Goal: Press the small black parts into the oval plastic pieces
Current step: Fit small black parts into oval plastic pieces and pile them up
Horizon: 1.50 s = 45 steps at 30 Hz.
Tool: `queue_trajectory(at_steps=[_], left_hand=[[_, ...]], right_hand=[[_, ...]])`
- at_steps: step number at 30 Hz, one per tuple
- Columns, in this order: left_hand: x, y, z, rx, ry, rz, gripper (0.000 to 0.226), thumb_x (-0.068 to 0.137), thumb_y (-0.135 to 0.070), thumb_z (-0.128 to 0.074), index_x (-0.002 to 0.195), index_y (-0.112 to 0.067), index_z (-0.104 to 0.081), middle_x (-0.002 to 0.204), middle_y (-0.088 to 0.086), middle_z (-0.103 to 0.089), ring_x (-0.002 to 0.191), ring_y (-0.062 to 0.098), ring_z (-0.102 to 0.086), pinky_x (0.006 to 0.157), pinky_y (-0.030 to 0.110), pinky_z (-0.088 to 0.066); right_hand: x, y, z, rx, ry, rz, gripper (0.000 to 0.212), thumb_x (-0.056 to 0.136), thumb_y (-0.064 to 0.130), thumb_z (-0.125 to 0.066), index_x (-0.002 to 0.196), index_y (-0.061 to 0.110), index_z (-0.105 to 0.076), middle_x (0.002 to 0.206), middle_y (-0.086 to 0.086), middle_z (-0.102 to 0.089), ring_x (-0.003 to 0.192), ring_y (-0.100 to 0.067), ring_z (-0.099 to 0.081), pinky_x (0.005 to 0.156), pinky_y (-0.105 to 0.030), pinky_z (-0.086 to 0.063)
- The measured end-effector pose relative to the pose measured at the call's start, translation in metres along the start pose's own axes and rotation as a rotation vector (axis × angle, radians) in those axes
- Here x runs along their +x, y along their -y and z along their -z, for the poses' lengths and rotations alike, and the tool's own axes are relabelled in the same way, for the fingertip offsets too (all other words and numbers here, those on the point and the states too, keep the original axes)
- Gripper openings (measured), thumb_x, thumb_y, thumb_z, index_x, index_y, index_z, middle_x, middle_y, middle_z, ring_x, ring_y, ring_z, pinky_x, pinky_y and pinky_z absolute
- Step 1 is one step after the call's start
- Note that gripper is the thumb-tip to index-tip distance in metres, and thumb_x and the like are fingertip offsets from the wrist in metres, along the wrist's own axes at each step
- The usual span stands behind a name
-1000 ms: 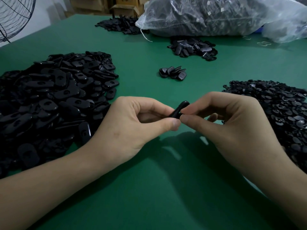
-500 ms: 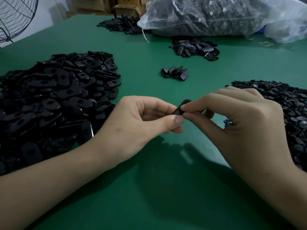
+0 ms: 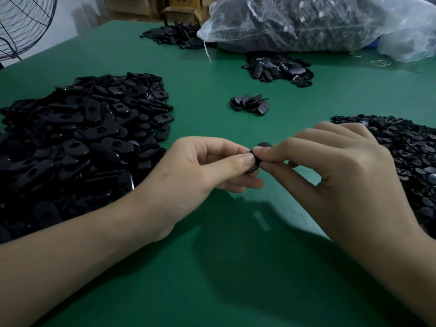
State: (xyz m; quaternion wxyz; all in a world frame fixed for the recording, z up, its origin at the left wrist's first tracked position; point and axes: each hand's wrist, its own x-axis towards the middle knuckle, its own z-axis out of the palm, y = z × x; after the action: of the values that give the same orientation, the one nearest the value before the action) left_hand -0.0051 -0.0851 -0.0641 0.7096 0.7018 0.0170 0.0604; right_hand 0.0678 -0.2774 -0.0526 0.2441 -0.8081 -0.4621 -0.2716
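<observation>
Centre, over table [image 3: 212, 267]: left hand [image 3: 200, 171] and right hand [image 3: 330, 168] both pinch one oval piece [image 3: 262, 145], mostly hidden by fingertips. Oval pile [image 3: 82, 142] at 9 o'clock, small-parts pile [image 3: 401, 147] at 3. Cluster [image 3: 250, 103], bag [image 3: 318, 22] at 12.

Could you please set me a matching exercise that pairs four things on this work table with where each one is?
Things:
1. large heap of oval plastic pieces
2. heap of small black parts
3. clear plastic bag
4. single oval piece

Places:
A. at the far end of the green table, right of centre
B. pinched between the left hand and the right hand
C. nearby, on the table's left side
D. nearby, on the table's right side

Pairs: 1-C, 2-D, 3-A, 4-B.
</observation>
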Motion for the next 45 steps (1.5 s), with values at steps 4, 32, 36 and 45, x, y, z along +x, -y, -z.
queue_trajectory(at_steps=[4, 32, 36, 45], left_hand=[[0.001, 0.001, 0.0, -0.001, -0.035, 0.013, 0.023, 0.077, -0.031, -0.07, 0.087, -0.011, -0.077, 0.085, 0.006, -0.079, 0.083, 0.021, -0.079, 0.072, 0.024, -0.06], [-0.011, -0.004, -0.011, 0.628, -0.27, -0.539, 0.016, 0.087, -0.01, -0.074, 0.092, -0.025, -0.077, 0.079, -0.017, -0.075, 0.08, 0.006, -0.073, 0.055, 0.032, -0.052], [-0.011, -0.006, -0.01, 0.734, -0.275, -0.599, 0.015, 0.087, -0.009, -0.074, 0.092, -0.023, -0.078, 0.081, -0.021, -0.074, 0.083, 0.002, -0.072, 0.061, 0.027, -0.056], [-0.012, -0.008, -0.005, 0.865, -0.274, -0.709, 0.005, 0.089, -0.008, -0.077, 0.093, -0.012, -0.079, 0.087, -0.009, -0.075, 0.081, 0.002, -0.069, 0.071, 0.023, -0.056]], right_hand=[[-0.001, 0.0, -0.001, 0.022, 0.016, -0.013, 0.01, 0.096, 0.03, -0.068, 0.098, 0.027, -0.077, 0.081, 0.009, -0.07, 0.075, -0.02, -0.063, 0.075, -0.043, -0.045], [0.0, 0.018, -0.007, 1.434, 0.202, -0.864, 0.014, 0.072, 0.019, -0.076, 0.085, 0.016, -0.075, 0.085, -0.01, -0.073, 0.056, -0.013, -0.058, 0.054, -0.021, -0.05], [0.0, 0.018, -0.007, 1.499, 0.229, -0.877, 0.015, 0.071, 0.017, -0.076, 0.085, 0.016, -0.075, 0.084, -0.01, -0.072, 0.057, -0.012, -0.057, 0.055, -0.02, -0.051], [0.0, 0.016, -0.007, 1.623, 0.284, -0.913, 0.024, 0.074, 0.003, -0.079, 0.094, 0.015, -0.073, 0.081, -0.01, -0.07, 0.057, -0.011, -0.055, 0.057, -0.018, -0.05]])
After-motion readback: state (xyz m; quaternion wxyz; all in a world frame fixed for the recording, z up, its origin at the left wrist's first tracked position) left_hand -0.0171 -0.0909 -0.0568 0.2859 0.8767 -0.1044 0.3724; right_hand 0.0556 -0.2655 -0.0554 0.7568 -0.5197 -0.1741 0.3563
